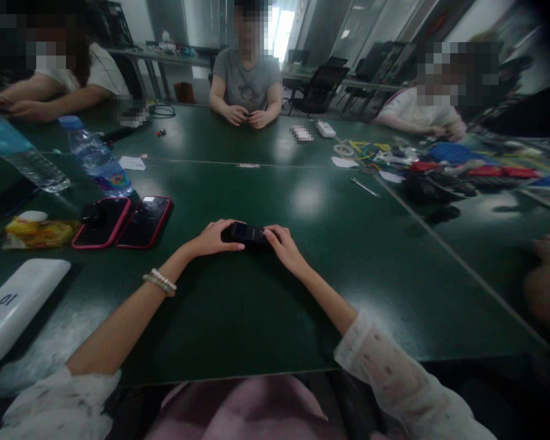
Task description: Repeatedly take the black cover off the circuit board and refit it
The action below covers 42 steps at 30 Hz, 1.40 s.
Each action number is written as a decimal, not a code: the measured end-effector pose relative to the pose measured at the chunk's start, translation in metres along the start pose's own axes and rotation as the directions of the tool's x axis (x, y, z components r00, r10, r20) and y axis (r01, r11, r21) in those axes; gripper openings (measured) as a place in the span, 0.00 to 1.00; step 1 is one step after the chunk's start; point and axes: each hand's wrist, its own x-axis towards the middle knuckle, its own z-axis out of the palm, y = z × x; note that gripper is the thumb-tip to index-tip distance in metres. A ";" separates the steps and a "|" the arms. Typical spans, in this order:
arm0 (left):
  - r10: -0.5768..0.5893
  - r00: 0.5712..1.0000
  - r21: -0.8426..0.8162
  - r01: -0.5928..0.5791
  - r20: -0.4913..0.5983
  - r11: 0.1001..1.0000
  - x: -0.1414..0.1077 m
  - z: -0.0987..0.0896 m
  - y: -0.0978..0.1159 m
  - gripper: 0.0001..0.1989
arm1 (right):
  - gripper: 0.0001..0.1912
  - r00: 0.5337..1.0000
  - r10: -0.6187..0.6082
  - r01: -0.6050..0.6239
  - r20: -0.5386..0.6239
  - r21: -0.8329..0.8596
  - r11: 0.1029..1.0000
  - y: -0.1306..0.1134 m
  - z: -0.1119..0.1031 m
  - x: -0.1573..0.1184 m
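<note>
Two bare hands on one small black rectangular handheld device with a dark little screen (252,233), which sits at the centre of the clock, twelve being the far side of the dark green smooth-topped table (266,318). Left hand (216,238) pinches its nine o'clock end, thumb on the near side, fingers round the far side. Right hand (282,245) is at the three o'clock end, thumb laid on the top face beside small pale marks, fingers curled behind; looks like a light pinch. Can't tell if the underside touches the table or is lifted slightly. Step in hand, as judged: holding the device level and working or checking its face with the right thumb; whether anything is pressed, can't tell. Next move would seem to call for a firm left hold while the right thumb shifts or presses, without tipping the device or covering the screen. Nearby: two red-edged black-screened phones (145,222) lie at nine o'clock, a clear plastic bottle with a blue cap (96,156) stands near ten, a slim silver metal wrench (365,187) lies between two and three. Co-worker in a grey T-shirt (246,82) sits at twelve, well apart.
</note>
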 end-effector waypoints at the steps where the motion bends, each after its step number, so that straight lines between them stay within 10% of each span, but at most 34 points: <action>1: 0.007 1.000 0.005 -0.007 -0.007 1.000 0.000 0.000 0.000 0.39 | 0.23 1.000 -0.009 0.009 -0.006 -0.004 1.000 0.000 0.000 0.000; 27: 0.071 0.997 -0.066 -0.073 -0.024 0.995 0.003 0.001 -0.004 0.31 | 0.26 0.980 -0.193 0.196 0.049 -0.066 0.978 -0.001 -0.002 -0.006; 42: 0.059 0.998 0.012 -0.059 -0.026 0.998 0.003 0.003 -0.007 0.33 | 0.27 0.946 -0.120 0.169 -0.301 0.144 0.975 -0.002 -0.018 0.003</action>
